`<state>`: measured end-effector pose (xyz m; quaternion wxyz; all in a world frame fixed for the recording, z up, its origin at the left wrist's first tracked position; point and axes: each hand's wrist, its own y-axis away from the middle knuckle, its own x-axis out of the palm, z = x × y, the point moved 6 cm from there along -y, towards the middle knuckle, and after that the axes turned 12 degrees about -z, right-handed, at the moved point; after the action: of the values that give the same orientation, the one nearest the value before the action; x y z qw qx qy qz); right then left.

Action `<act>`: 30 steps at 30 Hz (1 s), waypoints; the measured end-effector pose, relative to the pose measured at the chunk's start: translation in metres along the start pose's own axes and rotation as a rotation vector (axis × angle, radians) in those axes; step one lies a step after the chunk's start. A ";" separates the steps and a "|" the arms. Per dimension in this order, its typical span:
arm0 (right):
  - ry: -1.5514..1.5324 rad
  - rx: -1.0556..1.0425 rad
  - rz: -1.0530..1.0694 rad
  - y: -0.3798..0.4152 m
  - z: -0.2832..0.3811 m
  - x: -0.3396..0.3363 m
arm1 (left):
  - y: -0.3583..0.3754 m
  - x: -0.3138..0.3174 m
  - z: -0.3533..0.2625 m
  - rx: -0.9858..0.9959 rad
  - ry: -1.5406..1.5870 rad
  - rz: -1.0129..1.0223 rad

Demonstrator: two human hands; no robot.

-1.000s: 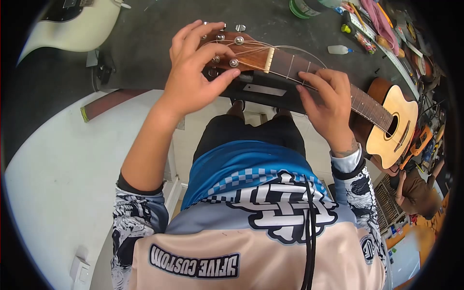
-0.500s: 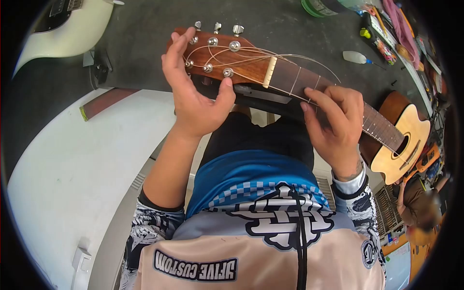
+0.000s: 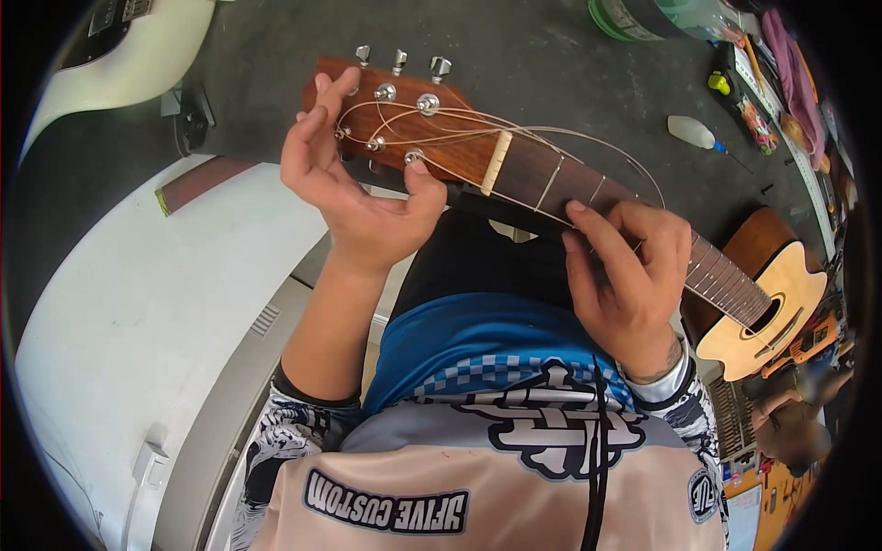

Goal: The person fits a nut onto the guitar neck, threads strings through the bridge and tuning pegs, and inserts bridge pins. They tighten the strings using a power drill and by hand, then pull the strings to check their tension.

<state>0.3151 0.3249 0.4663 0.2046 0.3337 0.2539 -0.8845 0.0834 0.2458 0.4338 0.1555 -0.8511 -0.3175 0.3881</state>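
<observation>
The acoustic guitar [image 3: 797, 289] lies with its neck angled up to the left and its wooden headstock [image 3: 446, 147] at upper centre. Around the headstock's end is my left hand [image 3: 372, 207], its thumb by a lower tuning post and its fingertips at the far upper edge. Loose strings [image 3: 602, 145] loop over the headstock and past the white nut [image 3: 497, 163]. One string runs across the nut to my right hand [image 3: 634, 275], whose thumb and index finger close on it at the fretboard's near edge. The other right fingers curl over the neck.
A pale electric guitar [image 3: 138, 78] is at upper left, above a reddish-brown wood strip [image 3: 204, 186] and a white surface [image 3: 138, 321]. To the right are a small bottle [image 3: 689, 131], a green-based container [image 3: 634, 20], a pink cloth [image 3: 792, 78] and tools. Another person [image 3: 790, 432] is at lower right.
The headstock and my left hand have shifted left and down in view. My right hand is slightly lower, still at the string. The surroundings at right have shifted somewhat with the camera.
</observation>
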 end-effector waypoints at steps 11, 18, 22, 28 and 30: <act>0.029 0.010 0.031 -0.005 0.003 0.000 | 0.001 0.004 -0.003 0.090 -0.005 -0.200; 0.064 -0.065 0.075 -0.007 0.013 0.003 | 0.003 0.000 -0.001 0.062 -0.001 -0.237; 0.074 -0.050 0.134 -0.012 0.018 0.004 | 0.004 0.000 -0.001 0.051 -0.006 -0.252; 0.006 -0.049 0.224 -0.018 0.017 0.008 | 0.006 -0.001 0.001 0.065 -0.013 -0.256; -0.017 -0.069 0.246 -0.020 0.014 0.008 | 0.006 -0.001 0.001 0.064 -0.016 -0.255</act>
<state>0.2922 0.3305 0.4761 0.3247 0.3478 0.2395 -0.8463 0.0846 0.2406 0.4305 0.2283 -0.7955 -0.4115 0.3818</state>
